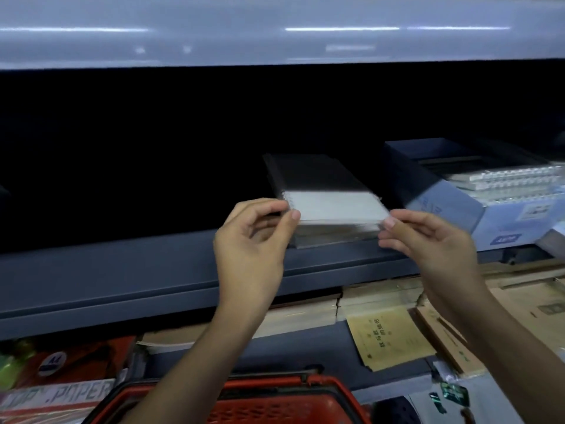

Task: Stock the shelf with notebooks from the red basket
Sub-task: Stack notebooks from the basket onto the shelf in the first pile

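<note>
Landmark: grey metal shelf (153, 270), deep and dark inside. Right of the hands on it, pale blue cardboard box (452, 206) of clear-wrapped stock. Below the shelf lip, red plastic basket (275, 405), contents not visible.

Task item: flat stack of notebooks, dark cover with a pale band (330, 197), lying on the shelf near its front edge, motion-blurred.

Left hand (250, 240) pinches the stack's near-left corner, thumb under, fingers on top. Right hand (428, 240) pinches the near-right corner the same way.

Judgement: placement step, nearly done. Push both corners evenly so the stack slides straight back, square to the shelf lip, clear of the blue box. Release only once the stack sits flat.
</note>
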